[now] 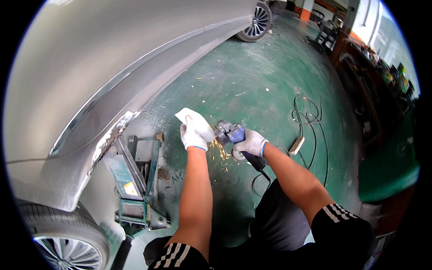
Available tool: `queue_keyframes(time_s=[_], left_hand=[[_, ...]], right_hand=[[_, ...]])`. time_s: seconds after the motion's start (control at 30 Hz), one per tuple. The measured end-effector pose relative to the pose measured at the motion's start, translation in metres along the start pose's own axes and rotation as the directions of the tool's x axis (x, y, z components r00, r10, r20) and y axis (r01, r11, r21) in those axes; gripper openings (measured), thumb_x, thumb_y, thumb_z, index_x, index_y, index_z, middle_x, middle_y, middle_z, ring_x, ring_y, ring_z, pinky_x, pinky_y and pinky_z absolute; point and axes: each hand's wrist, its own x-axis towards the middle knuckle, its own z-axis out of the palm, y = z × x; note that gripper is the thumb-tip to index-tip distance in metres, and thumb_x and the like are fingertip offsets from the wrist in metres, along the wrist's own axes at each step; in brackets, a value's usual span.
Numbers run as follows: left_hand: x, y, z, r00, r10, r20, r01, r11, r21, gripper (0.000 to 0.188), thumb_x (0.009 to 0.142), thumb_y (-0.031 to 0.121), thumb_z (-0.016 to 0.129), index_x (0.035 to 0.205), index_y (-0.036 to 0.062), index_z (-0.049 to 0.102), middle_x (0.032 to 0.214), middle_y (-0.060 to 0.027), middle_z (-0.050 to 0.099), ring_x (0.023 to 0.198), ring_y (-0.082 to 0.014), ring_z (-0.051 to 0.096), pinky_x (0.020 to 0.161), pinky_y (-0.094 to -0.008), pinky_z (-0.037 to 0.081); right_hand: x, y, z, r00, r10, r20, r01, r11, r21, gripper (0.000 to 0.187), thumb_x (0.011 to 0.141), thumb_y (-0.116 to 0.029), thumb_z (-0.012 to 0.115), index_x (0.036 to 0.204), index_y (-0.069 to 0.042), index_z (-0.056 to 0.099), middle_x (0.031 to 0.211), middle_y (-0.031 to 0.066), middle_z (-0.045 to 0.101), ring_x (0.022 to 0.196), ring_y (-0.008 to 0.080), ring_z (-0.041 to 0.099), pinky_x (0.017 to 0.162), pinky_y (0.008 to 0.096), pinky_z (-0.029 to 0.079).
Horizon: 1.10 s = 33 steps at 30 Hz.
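Note:
My left hand, in a white work glove, grips a pale flat sheet that looks like metal. A blue angle grinder is in my gloved right hand, its head against the sheet's right edge. Orange sparks spray down from that contact toward the floor. The fingers of my right hand wrap the grinder's body, and its black cord trails below. On the left, the silver car's lower sill is ragged and bared to shiny metal.
A green floor jack stands by the sill, near a car wheel. A power strip and looped cables lie on the green floor at right. A cluttered workbench lines the right side. A disc lies below the grinder.

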Motion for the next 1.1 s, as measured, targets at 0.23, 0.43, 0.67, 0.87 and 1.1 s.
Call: queue_keyframes(time_s=[0.23,0.43,0.67,0.87,1.1], left_hand=[[-0.006,0.005,0.005,0.999,-0.048,0.014,0.048,0.999,0.02,0.054,0.092,0.045,0.084,0.121,0.0081,0.058,0.116,-0.0082,0.069,0.103,-0.0276,0.067,0.09,-0.0515,0.055],[-0.006,0.006,0.005,0.999,-0.053,-0.003,0.053,0.997,0.055,0.057,0.09,0.047,0.085,0.123,0.0102,0.058,0.119,-0.0078,0.069,0.109,-0.0288,0.066,0.095,-0.0526,0.054],[-0.002,0.003,0.0,0.998,-0.068,0.007,0.068,0.995,0.067,0.063,0.092,0.054,0.08,0.133,0.0114,0.059,0.129,-0.007,0.067,0.121,-0.0297,0.063,0.108,-0.0538,0.049],[0.005,0.0,-0.006,0.998,-0.062,0.02,0.062,0.998,0.013,0.056,0.088,0.047,0.088,0.119,0.0116,0.057,0.117,-0.0078,0.069,0.107,-0.0283,0.066,0.092,-0.053,0.055],[0.0,0.003,0.001,0.998,-0.064,-0.017,0.065,0.998,0.026,0.06,0.087,0.05,0.087,0.123,0.013,0.057,0.121,-0.007,0.068,0.11,-0.0289,0.066,0.094,-0.0544,0.054]], right_hand=[[0.002,0.014,-0.006,0.989,0.057,0.135,-0.068,0.995,0.079,0.041,0.073,-0.021,0.077,0.1,0.007,0.066,0.071,0.0146,0.073,0.061,0.0234,0.074,0.059,0.0387,0.059],[0.005,0.019,-0.005,0.997,0.056,0.05,-0.057,0.998,0.004,0.048,0.069,-0.028,0.08,0.102,0.005,0.067,0.079,0.0142,0.076,0.073,0.0254,0.076,0.07,0.0388,0.06],[0.005,0.017,-0.009,0.997,0.059,0.05,-0.058,0.998,-0.017,0.064,0.064,-0.038,0.085,0.107,0.007,0.07,0.097,0.0223,0.076,0.095,0.0325,0.075,0.084,0.042,0.057],[0.009,0.024,-0.008,0.997,0.056,0.056,-0.053,0.997,-0.059,0.066,0.063,-0.039,0.084,0.109,0.007,0.071,0.1,0.0234,0.076,0.098,0.0331,0.074,0.087,0.0416,0.057],[0.004,0.022,-0.011,0.992,0.073,0.1,-0.074,0.997,0.008,0.061,0.065,-0.036,0.084,0.106,0.007,0.072,0.093,0.0221,0.076,0.091,0.0331,0.076,0.082,0.0415,0.058]])
